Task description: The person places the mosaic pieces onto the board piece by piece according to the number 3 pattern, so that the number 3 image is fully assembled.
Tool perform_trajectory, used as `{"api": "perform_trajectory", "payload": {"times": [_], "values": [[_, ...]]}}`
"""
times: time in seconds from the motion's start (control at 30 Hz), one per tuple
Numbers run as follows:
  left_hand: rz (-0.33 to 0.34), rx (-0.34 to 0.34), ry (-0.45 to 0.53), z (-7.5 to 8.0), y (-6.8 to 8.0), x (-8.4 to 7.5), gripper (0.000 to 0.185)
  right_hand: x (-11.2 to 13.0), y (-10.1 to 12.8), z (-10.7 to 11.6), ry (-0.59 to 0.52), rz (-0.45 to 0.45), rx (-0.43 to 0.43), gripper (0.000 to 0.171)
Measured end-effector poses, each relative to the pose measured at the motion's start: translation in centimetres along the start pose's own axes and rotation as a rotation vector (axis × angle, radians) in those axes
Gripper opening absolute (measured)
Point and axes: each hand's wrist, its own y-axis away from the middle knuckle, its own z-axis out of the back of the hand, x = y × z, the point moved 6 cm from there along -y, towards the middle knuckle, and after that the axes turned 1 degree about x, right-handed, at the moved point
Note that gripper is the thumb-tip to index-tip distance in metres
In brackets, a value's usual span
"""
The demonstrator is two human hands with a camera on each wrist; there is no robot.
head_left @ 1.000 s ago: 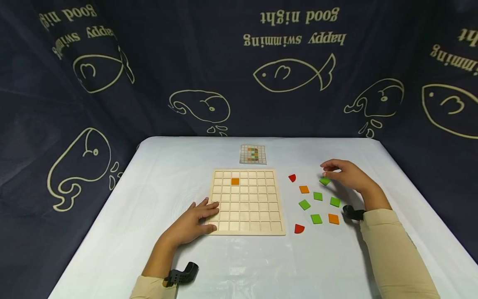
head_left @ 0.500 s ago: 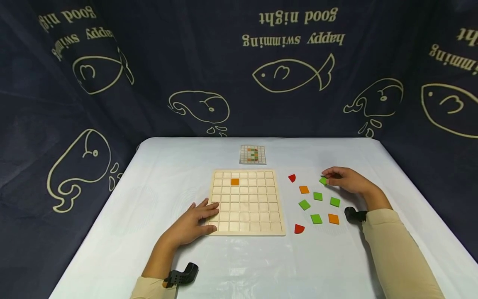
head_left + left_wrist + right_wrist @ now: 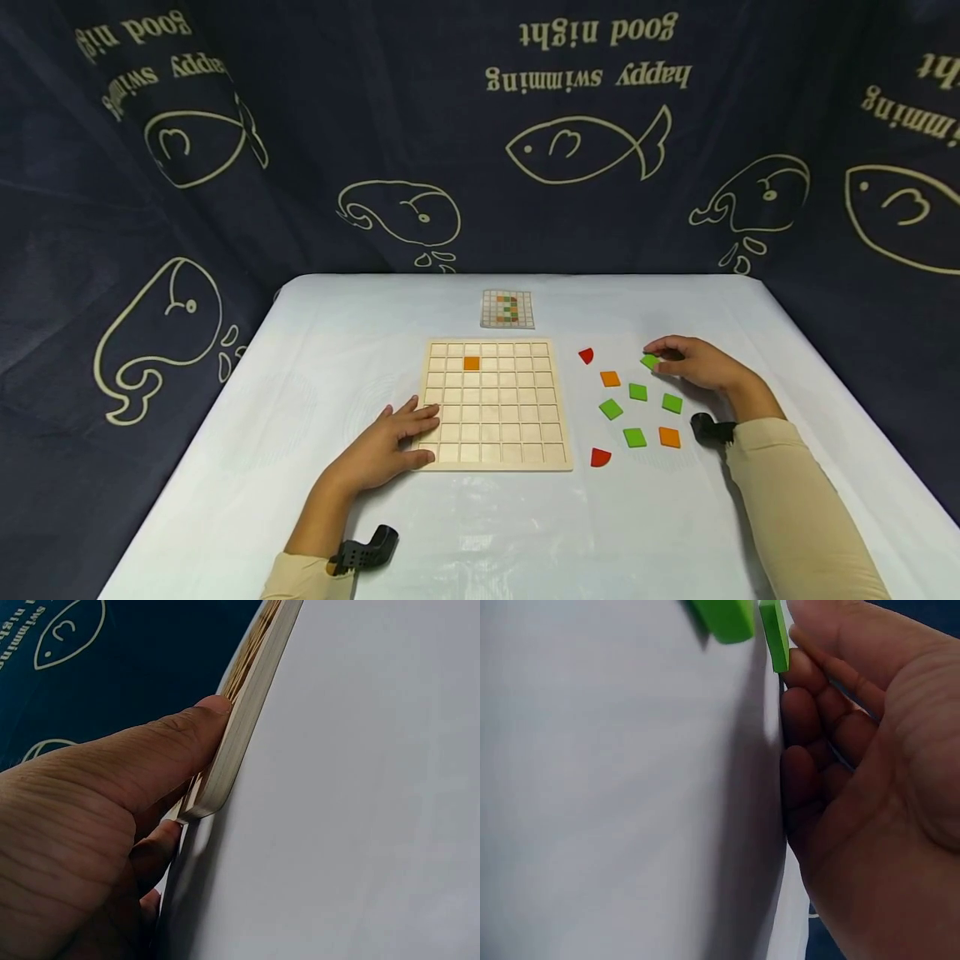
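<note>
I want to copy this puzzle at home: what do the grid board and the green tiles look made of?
The board looks like pale unpainted wood, matte, with a thick rounded edge in the left wrist view. The green tile that the right hand pinches is a thick flat slab, evenly coloured and slightly glossy: painted wood or plastic, I cannot tell which.

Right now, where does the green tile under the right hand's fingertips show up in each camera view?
Head: the green tile lies right of the wooden board, at the right hand fingertips.
Left wrist: not in it; only the left hand against the board's edge.
Right wrist: top centre, edge-on at the fingertips.
Shared landmark: the white table.
</note>
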Motion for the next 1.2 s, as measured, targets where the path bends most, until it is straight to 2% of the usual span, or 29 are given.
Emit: {"api": "perform_trajectory", "payload": {"times": [0.33, 0.87, 1.2], "values": [[0.005, 0.008, -0.004, 0.19, -0.07, -0.15, 0.060, 0.30, -0.27, -0.07, 0.053, 0.022, -0.008, 0.040], [-0.012, 0.004, -0.010, -0.06, 0.01, -0.04, 0.060, 0.03, -0.16, -0.42, 0.048, -0.034, 0.002, 0.042], [-0.023, -0.010, -0.004, -0.06, 0.07, -0.14, 0.059, 0.07, -0.25, -0.65, 0.058, -0.016, 0.009, 0.042]]}}
